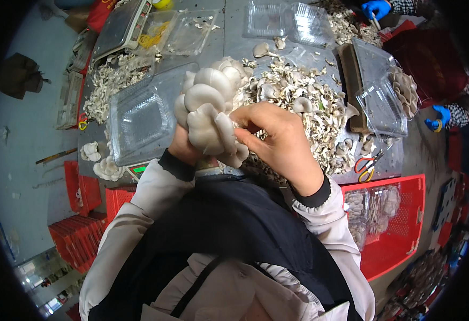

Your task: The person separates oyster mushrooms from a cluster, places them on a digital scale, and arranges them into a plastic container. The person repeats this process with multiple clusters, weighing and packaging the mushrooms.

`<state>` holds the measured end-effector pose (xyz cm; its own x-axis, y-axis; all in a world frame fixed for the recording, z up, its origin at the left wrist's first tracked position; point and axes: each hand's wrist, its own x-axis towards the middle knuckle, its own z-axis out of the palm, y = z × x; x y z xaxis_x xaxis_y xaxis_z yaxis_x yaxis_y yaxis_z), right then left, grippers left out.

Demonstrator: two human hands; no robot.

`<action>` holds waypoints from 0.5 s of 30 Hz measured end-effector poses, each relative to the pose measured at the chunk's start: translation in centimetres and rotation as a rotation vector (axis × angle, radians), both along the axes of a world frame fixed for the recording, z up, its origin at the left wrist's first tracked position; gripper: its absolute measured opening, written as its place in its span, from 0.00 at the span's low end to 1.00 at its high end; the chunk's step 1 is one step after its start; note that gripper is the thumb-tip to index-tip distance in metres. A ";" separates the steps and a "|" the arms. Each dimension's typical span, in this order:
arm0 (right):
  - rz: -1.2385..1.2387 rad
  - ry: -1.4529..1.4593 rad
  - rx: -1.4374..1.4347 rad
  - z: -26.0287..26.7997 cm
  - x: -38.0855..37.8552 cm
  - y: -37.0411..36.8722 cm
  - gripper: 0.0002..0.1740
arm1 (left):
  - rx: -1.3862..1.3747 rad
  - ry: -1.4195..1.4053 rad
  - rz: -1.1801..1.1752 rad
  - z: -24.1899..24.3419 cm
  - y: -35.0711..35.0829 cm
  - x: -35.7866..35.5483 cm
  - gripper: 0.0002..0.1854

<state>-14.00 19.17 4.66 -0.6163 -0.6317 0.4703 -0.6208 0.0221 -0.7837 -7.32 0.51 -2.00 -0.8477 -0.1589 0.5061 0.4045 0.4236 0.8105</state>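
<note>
A large cluster of pale oyster mushrooms is held up over the metal table. My left hand grips it from below and the left side, its fingers mostly hidden behind the caps. At the cluster's right edge is my right hand, thumb and index finger bent close together beside a cap. Whether a bit of mushroom is pinched between them, I cannot tell. Under and left of the cluster lies an open clear plastic clamshell box on a scale with a lit green display. Beyond my right hand spreads a heap of mushroom trimmings.
Red-and-yellow-handled scissors lie at the table's right edge. A red crate below holds packed boxes. Clear clamshells and yellow rubber bands are at the back. Across the table, a co-worker's blue-gloved hands appear at right.
</note>
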 end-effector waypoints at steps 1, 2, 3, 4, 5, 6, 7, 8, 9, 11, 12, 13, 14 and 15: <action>0.026 0.021 0.001 -0.1 -0.1 0.0 0.13 | -0.107 0.127 -0.017 0.7 0.0 -0.6 0.34; 0.017 0.013 0.006 0.0 0.0 -0.1 0.11 | -0.215 0.263 -0.025 1.6 0.0 -1.2 0.31; 0.031 0.014 0.015 0.0 0.0 0.0 0.10 | -0.313 0.399 -0.026 2.5 0.0 -1.8 0.28; 0.046 0.014 0.024 0.0 0.0 0.0 0.10 | -0.267 0.380 -0.076 2.9 0.0 -1.8 0.27; 0.061 0.014 0.033 0.0 0.0 0.1 0.09 | -0.220 0.361 -0.125 3.1 0.0 -1.8 0.26; 0.049 0.022 0.033 -0.1 0.1 0.1 0.08 | -0.200 0.386 -0.125 3.3 0.2 -2.0 0.26; 0.037 0.029 0.033 -0.1 0.3 0.1 0.07 | -0.180 0.412 -0.125 3.3 0.5 -2.4 0.26; 0.024 0.037 0.034 -0.1 0.5 0.0 0.07 | -0.159 0.437 -0.125 3.4 0.8 -2.8 0.25; -0.018 0.017 0.055 0.0 0.6 0.0 0.07 | -0.132 0.439 -0.126 3.4 1.1 -3.2 0.25; -0.103 -0.024 0.097 -0.2 1.3 -0.4 0.06 | -0.080 0.395 -0.119 3.6 1.0 -2.9 0.24; -0.132 -0.074 0.046 -0.4 1.7 -0.9 0.06 | -0.066 0.377 -0.107 3.7 0.8 -2.5 0.24; -0.123 -0.085 -0.012 -0.7 1.8 -0.9 0.06 | -0.072 0.370 -0.111 3.8 0.9 -2.3 0.24; -0.120 -0.197 -0.016 -0.3 1.8 -0.6 0.06 | -0.083 0.372 -0.110 3.9 1.1 -2.3 0.25; -0.110 -0.315 -0.026 -0.1 2.0 -0.4 0.06 | -0.111 0.373 -0.110 4.1 1.1 -2.2 0.25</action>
<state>-11.96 18.72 4.56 -0.7977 -0.5437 0.2608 -0.3428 0.0530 -0.9379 -9.47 1.57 2.10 -0.6111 -0.0043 0.7915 0.7103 0.4382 0.5508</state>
